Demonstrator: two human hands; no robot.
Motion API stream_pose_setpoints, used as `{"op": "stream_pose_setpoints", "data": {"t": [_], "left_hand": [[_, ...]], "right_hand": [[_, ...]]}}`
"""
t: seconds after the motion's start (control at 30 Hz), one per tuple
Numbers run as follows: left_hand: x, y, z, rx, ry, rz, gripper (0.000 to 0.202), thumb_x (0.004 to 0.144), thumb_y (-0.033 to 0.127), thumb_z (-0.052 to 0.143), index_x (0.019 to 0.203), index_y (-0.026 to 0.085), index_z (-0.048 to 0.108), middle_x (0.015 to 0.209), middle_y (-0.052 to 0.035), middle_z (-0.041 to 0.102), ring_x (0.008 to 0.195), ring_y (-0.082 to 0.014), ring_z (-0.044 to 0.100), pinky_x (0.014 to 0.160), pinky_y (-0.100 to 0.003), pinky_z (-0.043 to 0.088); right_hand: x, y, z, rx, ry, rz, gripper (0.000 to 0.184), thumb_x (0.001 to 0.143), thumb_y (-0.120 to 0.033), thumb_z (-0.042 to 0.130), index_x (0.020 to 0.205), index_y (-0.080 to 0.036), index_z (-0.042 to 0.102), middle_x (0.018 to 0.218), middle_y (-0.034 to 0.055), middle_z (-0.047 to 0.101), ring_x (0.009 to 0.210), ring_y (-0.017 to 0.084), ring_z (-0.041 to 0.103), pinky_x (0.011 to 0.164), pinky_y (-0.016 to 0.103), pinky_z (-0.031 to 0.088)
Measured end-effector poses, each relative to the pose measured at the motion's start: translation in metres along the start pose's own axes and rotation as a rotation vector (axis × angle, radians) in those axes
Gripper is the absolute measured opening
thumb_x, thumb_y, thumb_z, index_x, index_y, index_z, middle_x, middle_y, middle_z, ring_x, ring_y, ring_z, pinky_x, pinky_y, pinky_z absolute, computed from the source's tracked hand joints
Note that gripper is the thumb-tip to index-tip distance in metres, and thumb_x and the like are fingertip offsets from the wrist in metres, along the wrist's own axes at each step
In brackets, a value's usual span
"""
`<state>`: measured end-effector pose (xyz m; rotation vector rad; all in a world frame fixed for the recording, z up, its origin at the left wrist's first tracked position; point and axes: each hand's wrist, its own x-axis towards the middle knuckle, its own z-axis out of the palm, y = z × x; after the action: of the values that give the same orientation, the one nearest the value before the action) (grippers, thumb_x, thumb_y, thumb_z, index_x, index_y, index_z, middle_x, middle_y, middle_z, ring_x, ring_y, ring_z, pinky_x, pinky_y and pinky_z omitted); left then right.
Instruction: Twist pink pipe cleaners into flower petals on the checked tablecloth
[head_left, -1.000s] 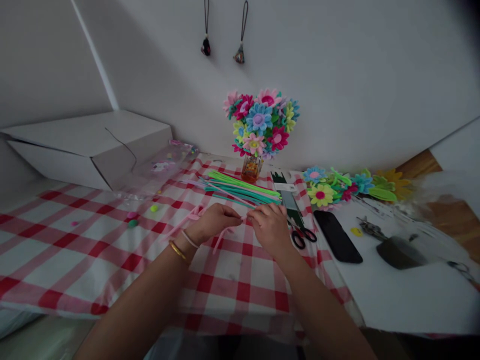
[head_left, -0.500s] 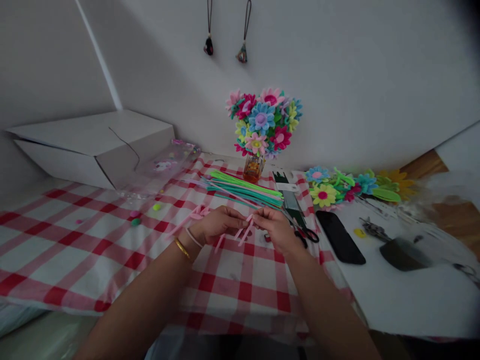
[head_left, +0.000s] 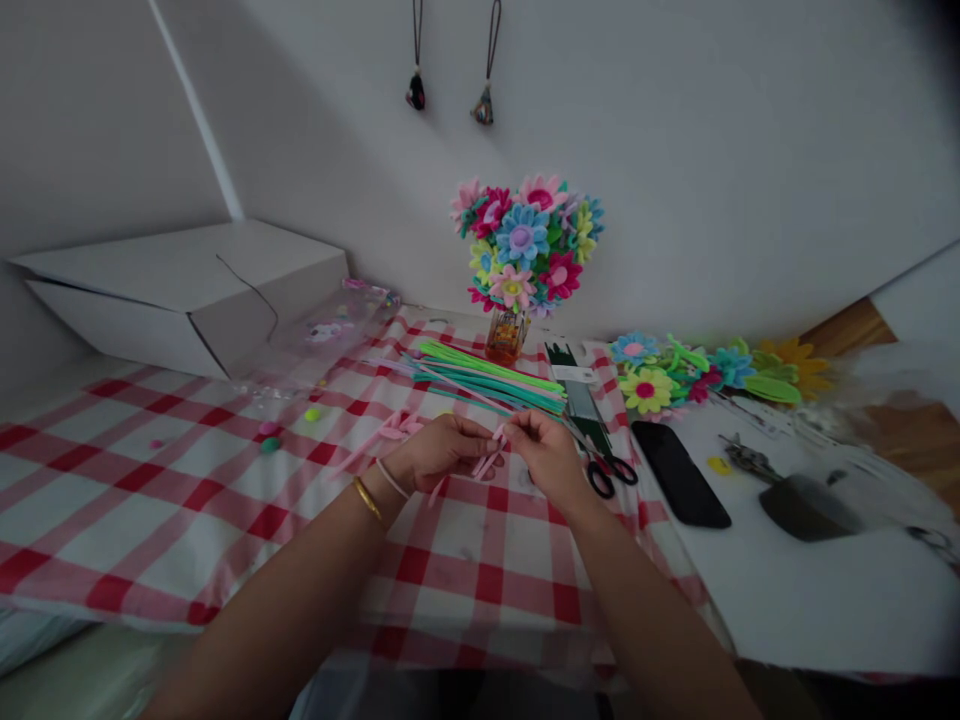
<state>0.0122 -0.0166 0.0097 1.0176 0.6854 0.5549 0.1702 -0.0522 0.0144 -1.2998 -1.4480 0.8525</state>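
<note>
Red-and-white checked cloth [head_left: 187, 500] covers the work surface, and just above its middle a pink pipe cleaner [head_left: 489, 460] is being pinched from both sides. It is gripped by the left hand [head_left: 439, 452] with fingers curled closed around its left part, while the right hand [head_left: 551, 458] is closed on its right part, thumb and fingertips pressed together. The short visible pieces are bent between the two hands; loose pink ends are seen slanting down and to the left, below the left hand, so the long axis runs roughly from lower left to upper right. How the strand is twisted inside the fingers cannot be told.

Just left of the left hand, a looped pink piece [head_left: 394, 428] lies flat on the cloth. Beyond both hands, a bundle of green and teal pipe cleaners [head_left: 487, 380] is laid out, pointing from upper left to lower right. Right of the right hand, red-handled scissors [head_left: 611, 470] are found touching the cloth edge, and further right a black phone [head_left: 679, 472] rests on the white surface. Farther beyond the hands, a vase of felt flowers [head_left: 525, 245] stands upright against the wall. Well left of the hands, small pompoms [head_left: 270, 440] are scattered.
</note>
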Motion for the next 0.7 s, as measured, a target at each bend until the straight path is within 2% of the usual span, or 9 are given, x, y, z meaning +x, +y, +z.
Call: {"op": "stream_pose_setpoints", "data": {"t": [0.2, 0.4, 0.5, 0.6, 0.7], "left_hand": [[-0.0012, -0.0002, 0.0005, -0.1, -0.131, -0.005, 0.027, 0.065, 0.028, 0.069, 0.084, 0.01, 0.066, 0.076, -0.0098, 0.067, 0.064, -0.0166, 0.063, 0.066, -0.031, 0.048], [0.0008, -0.0005, -0.0003, -0.065, -0.032, 0.018, 0.019, 0.064, 0.027, 0.07, 0.073, 0.01, 0.066, 0.058, 0.0001, 0.06, 0.047, -0.0069, 0.055, 0.063, -0.028, 0.048], [0.0004, 0.0011, -0.0021, -0.035, -0.012, 0.009, 0.021, 0.063, 0.028, 0.07, 0.073, 0.01, 0.065, 0.055, 0.0002, 0.058, 0.048, -0.0074, 0.055, 0.058, -0.026, 0.048], [-0.0009, 0.0022, -0.004, -0.047, -0.058, 0.027, 0.022, 0.064, 0.028, 0.069, 0.076, 0.009, 0.065, 0.059, -0.0023, 0.061, 0.051, -0.0089, 0.056, 0.053, -0.023, 0.047], [-0.0021, 0.0026, -0.0048, -0.041, -0.116, 0.047, 0.023, 0.067, 0.028, 0.067, 0.079, 0.009, 0.065, 0.064, -0.0049, 0.063, 0.049, -0.009, 0.056, 0.05, -0.022, 0.046]], "right_hand": [[-0.0017, -0.0008, 0.0001, -0.072, 0.05, -0.079, 0.015, 0.075, -0.032, 0.051, 0.075, -0.017, 0.055, 0.064, -0.0011, 0.054, 0.059, 0.011, 0.049, 0.058, 0.024, 0.04], [-0.0035, -0.0037, 0.0006, -0.088, 0.064, -0.123, 0.016, 0.076, -0.032, 0.051, 0.075, -0.017, 0.057, 0.067, 0.0002, 0.057, 0.062, 0.012, 0.052, 0.061, 0.025, 0.042], [-0.0015, -0.0015, -0.0009, -0.016, 0.018, -0.098, 0.018, 0.075, -0.033, 0.053, 0.081, -0.018, 0.059, 0.071, 0.0004, 0.059, 0.065, 0.013, 0.053, 0.063, 0.026, 0.043], [0.0013, 0.0023, -0.0032, 0.067, -0.071, -0.106, 0.026, 0.074, -0.032, 0.056, 0.096, -0.019, 0.059, 0.079, 0.0014, 0.062, 0.072, 0.014, 0.056, 0.067, 0.027, 0.044], [0.0027, 0.0039, -0.0054, 0.082, -0.148, -0.131, 0.024, 0.074, -0.032, 0.056, 0.094, -0.02, 0.061, 0.081, 0.0014, 0.063, 0.074, 0.014, 0.056, 0.068, 0.027, 0.043]]}}
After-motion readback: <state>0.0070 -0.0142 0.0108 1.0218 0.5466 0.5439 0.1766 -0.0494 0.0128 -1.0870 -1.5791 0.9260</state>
